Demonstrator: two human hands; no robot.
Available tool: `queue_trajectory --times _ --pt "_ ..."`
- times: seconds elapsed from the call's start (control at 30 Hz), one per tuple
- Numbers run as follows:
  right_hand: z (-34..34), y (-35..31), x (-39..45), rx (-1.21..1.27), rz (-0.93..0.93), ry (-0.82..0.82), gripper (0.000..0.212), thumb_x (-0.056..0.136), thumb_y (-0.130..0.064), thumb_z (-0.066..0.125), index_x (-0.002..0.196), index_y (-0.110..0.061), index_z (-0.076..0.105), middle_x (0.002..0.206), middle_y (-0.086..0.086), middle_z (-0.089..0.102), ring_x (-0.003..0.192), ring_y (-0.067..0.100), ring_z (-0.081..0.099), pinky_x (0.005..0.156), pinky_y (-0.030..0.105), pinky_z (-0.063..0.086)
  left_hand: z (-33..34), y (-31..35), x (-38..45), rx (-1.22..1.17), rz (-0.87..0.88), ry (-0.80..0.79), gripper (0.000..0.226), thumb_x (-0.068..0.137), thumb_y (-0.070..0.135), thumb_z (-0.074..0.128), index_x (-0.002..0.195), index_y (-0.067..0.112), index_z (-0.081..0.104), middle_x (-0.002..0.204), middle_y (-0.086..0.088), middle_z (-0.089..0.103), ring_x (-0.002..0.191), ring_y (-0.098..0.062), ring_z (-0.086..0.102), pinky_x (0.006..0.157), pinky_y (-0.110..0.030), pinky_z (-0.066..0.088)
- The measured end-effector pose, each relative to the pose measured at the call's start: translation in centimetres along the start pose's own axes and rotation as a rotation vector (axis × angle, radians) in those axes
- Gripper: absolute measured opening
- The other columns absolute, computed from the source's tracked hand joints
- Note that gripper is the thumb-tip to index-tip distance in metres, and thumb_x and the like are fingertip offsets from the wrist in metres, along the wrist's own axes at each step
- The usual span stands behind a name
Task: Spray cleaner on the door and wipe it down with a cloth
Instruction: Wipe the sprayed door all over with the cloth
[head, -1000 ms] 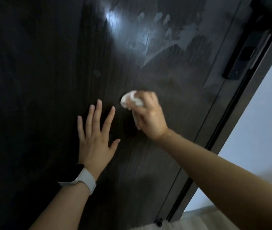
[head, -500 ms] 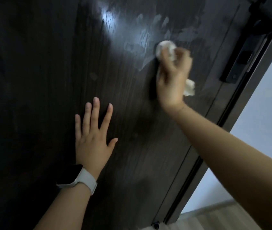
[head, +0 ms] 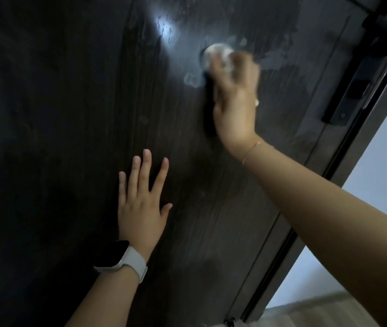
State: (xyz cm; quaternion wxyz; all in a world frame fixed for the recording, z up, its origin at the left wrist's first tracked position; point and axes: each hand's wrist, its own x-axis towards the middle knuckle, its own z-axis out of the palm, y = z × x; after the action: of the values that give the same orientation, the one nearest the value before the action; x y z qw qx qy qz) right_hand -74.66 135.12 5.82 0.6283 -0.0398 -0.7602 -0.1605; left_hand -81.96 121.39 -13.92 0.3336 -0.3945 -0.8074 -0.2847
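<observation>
Door: a dark wood-grain door fills most of the view, its face tilted away toward the top; a bright glare spot sits high on it, left of the wiping hand.
Door edge: the right edge runs on a slant from upper right to lower middle, bordered by a dark frame strip; past it lie a pale wall and a strip of light floor.
Open room: the broad dark expanse left of both hands is bare door face; to the right, only a narrow band of door lies between the wiping hand and the lock.
Lock plate: a black handle and lock plate stand near the right edge, well apart from the cloth.
Wet patch: greyish streaks of cleaner spread across the upper door around and right of the cloth.
Right hand: the right hand reaches up, arm extended from lower right, fingers curled round the cloth and pressing it to the door; motion-blurred.
Left hand: the left hand lies flat on the door below, fingers straight and slightly spread, holding nothing.
Watch: a smartwatch with a white band sits on the left wrist.
Cloth: a small white cloth, bunched, shows above the right fingertips, touching the door.
Bracelet: a thin chain circles the right wrist.
</observation>
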Motion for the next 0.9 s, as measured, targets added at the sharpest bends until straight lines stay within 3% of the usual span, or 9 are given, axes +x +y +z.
queue_trajectory --times 0.1,0.17,0.3,0.4,0.6,0.77,0.9 --pt "0.6 -3.1 -3.4 0.072 -0.421 -0.29 0.042 0.089 -0.001 0.05 0.129 -0.004 0.06 0.12 0.023 0.06 0.106 0.027 0.039 0.084 0.037 0.043 -0.4 -0.3 0.2 0.041 0.011 -0.045 0.113 0.072 0.039 0.081 0.156 0.028 0.006 0.164 -0.009 -0.007 0.151 -0.028 -0.003 0.12 -0.052 0.013" --pt "0.2 -3.0 -4.6 0.052 -0.502 -0.432 0.047 0.088 -0.006 0.041 0.132 -0.007 0.058 0.123 0.019 0.059 0.108 0.029 0.042 0.077 0.038 0.049 -1.3 -0.1 0.1 0.06 0.008 -0.084 0.111 0.073 0.039 0.08 0.156 0.029 0.007 0.164 -0.01 -0.006 0.151 -0.029 0.001 0.119 -0.053 0.017" --pt "-2.3 1.1 -2.8 0.078 -0.156 -0.335 0.037 0.097 -0.012 0.052 0.132 -0.018 0.06 0.126 0.011 0.055 0.115 0.029 0.048 0.081 0.042 0.052 -3.9 0.3 1.0 0.067 0.021 -0.043 0.098 0.077 0.04 0.077 0.155 0.025 0.019 0.162 -0.012 0.01 0.147 -0.03 0.019 0.116 -0.054 0.024" --pt "-5.0 4.7 0.1 0.012 0.08 -0.229 0.037 0.095 -0.011 0.058 0.129 -0.023 0.061 0.126 0.014 0.053 0.115 0.033 0.049 0.067 0.042 0.054 -5.9 1.5 3.6 0.083 0.079 0.019 0.096 0.077 0.037 0.076 0.154 0.025 0.02 0.161 -0.013 0.012 0.147 -0.031 0.018 0.117 -0.057 0.019" --pt "-6.7 6.3 1.2 -0.093 0.05 -0.309 0.063 0.081 0.001 0.065 0.14 -0.017 0.052 0.139 0.02 0.046 0.128 0.038 0.042 0.063 0.04 0.054 -9.0 7.5 11.2 0.066 0.249 0.096 0.102 0.078 0.04 0.075 0.155 0.028 0.01 0.164 -0.011 -0.001 0.151 -0.028 0.0 0.12 -0.054 0.009" --pt "-7.4 10.5 6.4 -0.109 0.077 -0.144 0.046 0.09 -0.006 0.06 0.133 -0.021 0.058 0.14 0.016 0.048 0.128 0.036 0.046 0.061 0.04 0.054 -10.9 10.8 17.5 0.138 0.387 0.13 0.108 0.077 0.05 0.073 0.156 0.025 0.003 0.163 -0.009 -0.009 0.151 -0.027 -0.006 0.12 -0.054 0.004" --pt "-7.2 13.9 6.5 -0.104 0.124 -0.049 0.044 0.093 -0.008 0.051 0.135 -0.02 0.058 0.148 0.014 0.044 0.136 0.034 0.041 0.086 0.044 0.055 -10.0 12.3 20.4 0.225 0.484 0.053 0.118 0.074 0.064 0.067 0.154 0.025 -0.011 0.161 -0.006 -0.022 0.149 -0.024 -0.019 0.118 -0.049 -0.014"
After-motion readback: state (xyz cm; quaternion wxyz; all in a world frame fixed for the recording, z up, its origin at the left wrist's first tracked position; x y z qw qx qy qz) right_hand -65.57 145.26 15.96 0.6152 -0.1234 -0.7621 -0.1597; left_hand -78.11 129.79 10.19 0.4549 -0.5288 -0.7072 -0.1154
